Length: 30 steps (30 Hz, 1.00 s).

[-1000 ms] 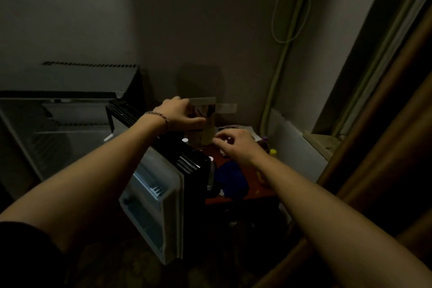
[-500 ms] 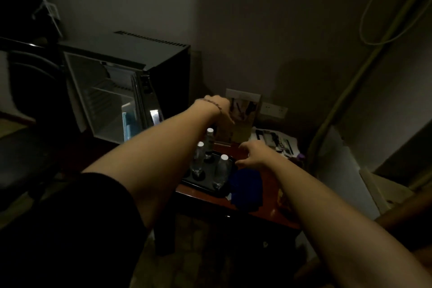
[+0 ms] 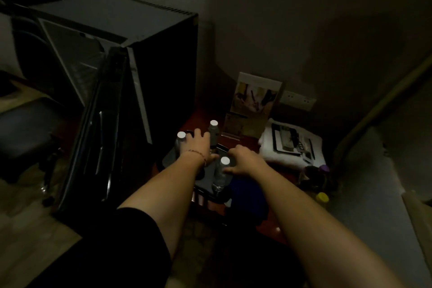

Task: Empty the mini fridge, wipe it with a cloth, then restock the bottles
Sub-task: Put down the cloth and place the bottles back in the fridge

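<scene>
Reaching over the low red bench (image 3: pixel 271 227), we have both hands among three white-capped bottles that stand upright on a dark tray (image 3: pixel 203 188). Our left hand (image 3: pixel 198 145) lies between the left bottle (image 3: pixel 180 141) and the far bottle (image 3: pixel 213 132), fingers spread and fairly straight; whether it touches either one we cannot tell in this dim light. Our right hand (image 3: pixel 243 161) sits just beside the near bottle (image 3: pixel 222 173), thumb at its neck under the cap, fingers loosely bent; the grip does not plainly close on it, so we cannot tell if it holds.

At left the mini fridge (image 3: pixel 149 37) stands with its door (image 3: pixel 109 128) swung wide, and the door's edge comes close to the tray's left side. A blue cloth (image 3: pixel 247 199) lies on the bench's near edge, just right of the tray. Behind the bottles a picture card (image 3: pixel 256 96) leans against the wall, a smaller stand (image 3: pixel 235 124) before it. To the right lies a folded white towel (image 3: pixel 292 147) with dark items on top. A wall socket (image 3: pixel 298 99) sits beside the card. A purple-capped item (image 3: pixel 323 168) and a yellow cap (image 3: pixel 322 197) sit at the bench's right end.
</scene>
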{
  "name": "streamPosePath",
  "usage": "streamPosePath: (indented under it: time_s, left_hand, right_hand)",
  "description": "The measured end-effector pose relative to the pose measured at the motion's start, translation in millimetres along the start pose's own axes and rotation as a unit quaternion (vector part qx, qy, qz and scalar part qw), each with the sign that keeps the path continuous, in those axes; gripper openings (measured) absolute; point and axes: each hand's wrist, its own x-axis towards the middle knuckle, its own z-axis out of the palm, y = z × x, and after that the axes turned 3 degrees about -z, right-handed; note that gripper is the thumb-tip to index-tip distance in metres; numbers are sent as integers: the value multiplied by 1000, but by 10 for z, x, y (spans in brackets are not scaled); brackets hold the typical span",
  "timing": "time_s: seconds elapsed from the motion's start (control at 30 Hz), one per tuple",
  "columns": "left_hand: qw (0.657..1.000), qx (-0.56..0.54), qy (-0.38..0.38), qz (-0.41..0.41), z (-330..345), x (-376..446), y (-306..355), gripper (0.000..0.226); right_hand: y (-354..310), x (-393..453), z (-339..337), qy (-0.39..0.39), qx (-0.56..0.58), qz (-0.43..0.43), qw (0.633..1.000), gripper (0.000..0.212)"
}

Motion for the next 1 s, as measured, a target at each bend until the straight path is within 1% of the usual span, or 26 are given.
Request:
streamPosePath:
  time_s: [0.07, 0.13, 0.23, 0.33, 0.4, 0.5, 0.63, 0.67, 0.83, 1.0]
  left_hand:
    - [1000, -3, -6, 3, 109, 151, -32, 72]
    - [1000, -27, -12, -6, 185, 294, -88, 68]
    - [999, -38, -21, -5, 288, 493, -173, 67]
    - [999, -33, -37, 9, 414, 645, -182, 66]
    - [999, -33, -36, 3, 481, 696, -146, 64]
    - [999, -34, -23, -11, 538, 789, -127, 60]
    - [998, -61, -6, -23, 557, 873, -139, 33]
    - [998, -60, -6, -23, 547, 852, -135, 30]
    - [999, -52, -5, -8, 511, 573, -156, 28]
    - [998, -54, 0, 31, 296, 187, -198, 29]
  right_hand:
    - [52, 189, 46, -7, -2, -16, 1000, 54]
    - [102, 362, 76, -14, -4, -34, 999, 58]
    - [135, 549, 158, -43, -4, -53, 998, 64]
    - [170, 659, 296, -84, -11, -62, 995, 57]
    - [220, 700, 374, -100, -8, -65, 993, 51]
    - [281, 742, 421, -84, 15, -71, 994, 42]
    - [285, 743, 505, -55, 39, -81, 994, 32]
    - [277, 736, 518, -52, 40, -82, 994, 30]
    - [191, 605, 456, -55, 28, -87, 994, 24]
    - [1, 269, 224, -8, 34, -73, 997, 22]
